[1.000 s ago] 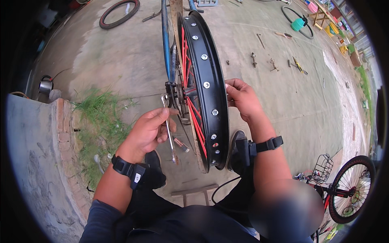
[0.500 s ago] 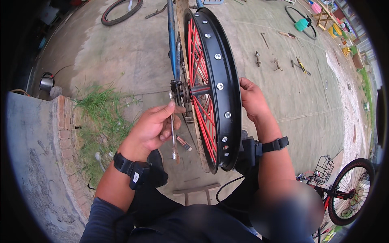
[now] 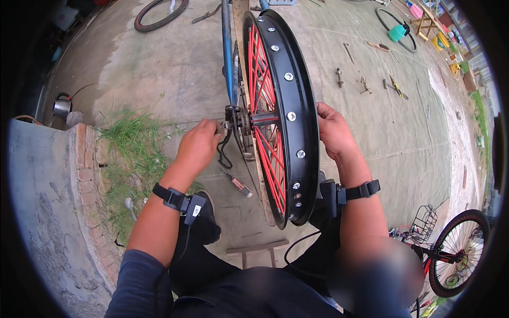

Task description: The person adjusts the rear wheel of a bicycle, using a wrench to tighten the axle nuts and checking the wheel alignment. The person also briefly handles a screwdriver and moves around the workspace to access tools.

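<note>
A bicycle wheel stands upright before me, its black rim (image 3: 297, 135) joined by red spokes (image 3: 269, 146) to a dark hub (image 3: 265, 118). My left hand (image 3: 197, 146) is closed at the axle end (image 3: 231, 114), left of the wheel. Its fingers pinch a wrench (image 3: 225, 126); only a small silvery end shows at the axle, the rest hidden by the hand. Below it hangs a dark chain (image 3: 224, 153). My right hand (image 3: 339, 135) is curled at the rim's right side. Its fingertips are partly hidden by the rim, so what they grip does not show.
A blue frame tube (image 3: 228, 58) runs up beside the wheel. A screwdriver (image 3: 238, 184) lies on the ground below. Axle parts (image 3: 339, 77) and pliers (image 3: 395, 87) lie at right, a tyre (image 3: 159, 16) at far left, another bicycle (image 3: 458, 254) at lower right. Grass (image 3: 132, 138) borders a low wall.
My left hand has moved up to the axle end and turned, bringing the wrench from upright, clear of the axle, to it. The chain now shows below. My right hand stays beside the rim.
</note>
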`<state>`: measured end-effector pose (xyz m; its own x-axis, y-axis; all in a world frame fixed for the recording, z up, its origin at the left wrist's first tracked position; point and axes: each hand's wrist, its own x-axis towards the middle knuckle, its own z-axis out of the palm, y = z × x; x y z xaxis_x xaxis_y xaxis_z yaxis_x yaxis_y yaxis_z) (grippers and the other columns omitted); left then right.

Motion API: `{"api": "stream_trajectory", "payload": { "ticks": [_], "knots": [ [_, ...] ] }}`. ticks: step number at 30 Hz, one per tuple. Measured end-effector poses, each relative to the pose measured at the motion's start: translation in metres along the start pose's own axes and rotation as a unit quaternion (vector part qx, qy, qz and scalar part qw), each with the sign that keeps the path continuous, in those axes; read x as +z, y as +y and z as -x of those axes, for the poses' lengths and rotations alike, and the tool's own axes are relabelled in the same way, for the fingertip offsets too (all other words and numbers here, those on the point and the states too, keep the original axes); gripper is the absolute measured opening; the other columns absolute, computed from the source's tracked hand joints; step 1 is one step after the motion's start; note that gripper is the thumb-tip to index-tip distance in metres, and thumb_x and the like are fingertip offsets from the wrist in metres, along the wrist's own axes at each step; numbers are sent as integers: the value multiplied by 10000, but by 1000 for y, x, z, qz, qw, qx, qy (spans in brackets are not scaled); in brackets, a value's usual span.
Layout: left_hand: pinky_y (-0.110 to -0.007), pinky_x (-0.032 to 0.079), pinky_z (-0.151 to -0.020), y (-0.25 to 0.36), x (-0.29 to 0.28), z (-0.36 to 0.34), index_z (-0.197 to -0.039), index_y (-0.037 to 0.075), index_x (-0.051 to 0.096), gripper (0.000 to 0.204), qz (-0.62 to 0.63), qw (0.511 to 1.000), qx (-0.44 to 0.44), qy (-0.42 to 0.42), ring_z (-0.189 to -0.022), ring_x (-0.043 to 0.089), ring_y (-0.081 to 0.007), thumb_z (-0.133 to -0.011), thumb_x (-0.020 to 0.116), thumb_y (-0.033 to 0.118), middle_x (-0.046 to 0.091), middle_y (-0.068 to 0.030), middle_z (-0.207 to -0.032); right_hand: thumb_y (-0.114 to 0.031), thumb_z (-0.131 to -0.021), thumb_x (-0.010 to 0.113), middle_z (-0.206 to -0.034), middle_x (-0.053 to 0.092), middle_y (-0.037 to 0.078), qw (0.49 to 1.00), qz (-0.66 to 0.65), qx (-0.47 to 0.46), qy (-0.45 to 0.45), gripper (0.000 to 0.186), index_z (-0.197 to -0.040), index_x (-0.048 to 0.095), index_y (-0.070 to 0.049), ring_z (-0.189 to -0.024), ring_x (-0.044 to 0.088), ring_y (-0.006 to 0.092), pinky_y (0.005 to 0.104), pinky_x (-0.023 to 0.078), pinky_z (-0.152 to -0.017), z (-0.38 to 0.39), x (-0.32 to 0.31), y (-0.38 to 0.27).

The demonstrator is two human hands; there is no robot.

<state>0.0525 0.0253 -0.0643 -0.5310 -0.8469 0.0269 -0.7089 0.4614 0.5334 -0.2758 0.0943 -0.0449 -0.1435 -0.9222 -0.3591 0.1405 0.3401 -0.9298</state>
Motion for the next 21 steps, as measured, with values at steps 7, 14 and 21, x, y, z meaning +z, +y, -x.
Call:
{"api": "stream_trajectory", "payload": {
  "ticks": [7, 14, 21],
  "knots": [
    [-273, 502, -612, 36, -24, 33, -1079, 10, 624, 351, 440, 843, -213, -225, -724, 662, -141, -1063, 546, 352, 719, -90, -936, -222, -993, 664, -912, 699, 35, 1000, 4, 16, -8, 203, -1096, 668, -46, -757, 682, 119, 254, 522, -672, 1, 0, -5],
    [-215, 435, -486, 48, -35, 30, -1132, -6, 628, 401, 565, 742, -274, -235, -582, 612, -94, -1075, 516, 375, 707, -91, -825, -226, -992, 663, -914, 700, 30, 1000, -5, 4, -8, 199, -1094, 668, -55, -757, 682, 114, 252, 521, -669, -2, -1, 1],
    [-203, 395, -434, 49, -36, 23, -1112, -11, 645, 406, 631, 684, -281, -234, -511, 570, -90, -1068, 530, 377, 695, -91, -784, -234, -987, 670, -912, 703, 27, 1000, -5, -1, -7, 205, -1094, 672, -59, -762, 683, 114, 251, 518, -672, -3, -3, 1]
  ]
}}
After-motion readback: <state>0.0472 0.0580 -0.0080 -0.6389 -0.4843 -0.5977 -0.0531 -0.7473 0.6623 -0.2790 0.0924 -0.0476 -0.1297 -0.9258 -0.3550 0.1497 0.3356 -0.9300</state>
